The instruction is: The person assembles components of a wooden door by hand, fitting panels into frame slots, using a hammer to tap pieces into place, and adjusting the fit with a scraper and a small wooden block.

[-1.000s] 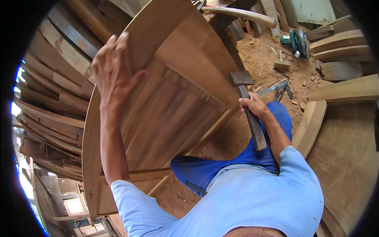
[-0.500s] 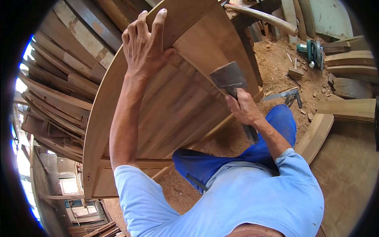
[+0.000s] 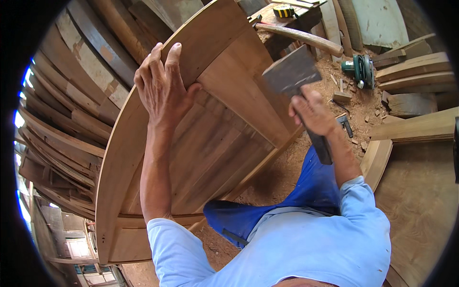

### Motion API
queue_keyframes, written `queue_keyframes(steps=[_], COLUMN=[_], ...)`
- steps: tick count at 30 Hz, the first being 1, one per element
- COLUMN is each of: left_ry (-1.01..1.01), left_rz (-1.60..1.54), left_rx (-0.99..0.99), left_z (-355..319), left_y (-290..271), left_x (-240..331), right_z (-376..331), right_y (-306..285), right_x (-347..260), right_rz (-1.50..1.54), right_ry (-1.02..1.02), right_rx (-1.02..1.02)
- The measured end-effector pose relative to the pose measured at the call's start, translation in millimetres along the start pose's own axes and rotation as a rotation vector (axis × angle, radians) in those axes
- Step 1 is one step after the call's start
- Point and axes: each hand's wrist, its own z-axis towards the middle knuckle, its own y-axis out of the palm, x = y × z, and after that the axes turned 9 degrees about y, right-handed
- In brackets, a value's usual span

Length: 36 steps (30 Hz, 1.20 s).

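Note:
A large curved wooden door panel [image 3: 208, 136] leans in front of me, with a plain frame around inset boards. My left hand [image 3: 164, 88] grips its upper curved edge, fingers over the rim and thumb on the face. To the right, my right hand [image 3: 313, 112] is closed around the handle of a mallet [image 3: 292, 71]. Its dark, block-like head is raised over the panel's right side, apart from the wood as far as I can tell. The hand is slightly blurred.
Curved boards [image 3: 71, 110] are stacked at left. A wooden-handled tool [image 3: 306, 38] and a tape measure [image 3: 284, 11] lie at the top. A green power saw [image 3: 359, 71] sits on the shavings-covered floor. Another framed panel [image 3: 418, 191] lies at right.
The mallet and right hand have moved up and right, away from the panel. The left hand keeps its hold on the edge. The whole view has shifted slightly.

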Motion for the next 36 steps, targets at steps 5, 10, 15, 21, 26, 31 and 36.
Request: queue_keyframes(steps=[5,10,15,21,26,31,36], left_ry=[0.003,-0.012,-0.037,-0.035,-0.027,-0.031,0.011], left_rz=[-0.038,-0.044,-0.001,0.014,0.017,-0.002,0.014], left_rx=[0.036,0.037,0.009,0.009,0.01,0.036,-0.007], left_z=[-2.7,-5.3,-0.6,-6.7,-7.6,-3.3,-8.3], left_y=[2.1,3.6,4.3,4.4,3.2,5.9,0.9], left_x=[1.0,-0.6,2.9,2.2,1.9,2.3,-2.5], right_z=[33.7,95.6,182.5,163.2,184.3,161.1,140.6], right_y=[-40.4,-70.6,-107.5,-71.9,-94.7,-86.1,-44.3], right_x=[-49.4,-96.9,-119.4,-150.8,-124.7,-144.5,-150.7], right_rz=[0.154,0.162,0.206,-0.238,0.084,0.084,0.013], right_ry=[-0.301,-0.265,-0.065,-0.051,-0.085,-0.113,-0.222], right_rx=[0.087,0.131,0.028,-0.103,0.072,0.139,-0.008])
